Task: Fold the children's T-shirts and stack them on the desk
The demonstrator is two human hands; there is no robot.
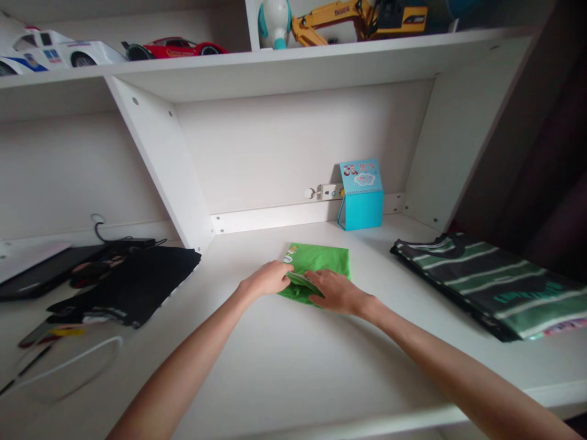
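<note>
Green folded cloth point(323, 256), lay mid-frame — left hand point(271, 278) curled at its left edge, grip was unclear, right hand point(338, 292) rested open upon it

Bare hands point(338, 291), slim bare forearms point(202, 354)

Print is too blurred to read on the calendar point(364, 209), the toy digger point(398, 19) above it, striped shirt point(495, 275) right of it and green cloth point(325, 259) before it.
</note>
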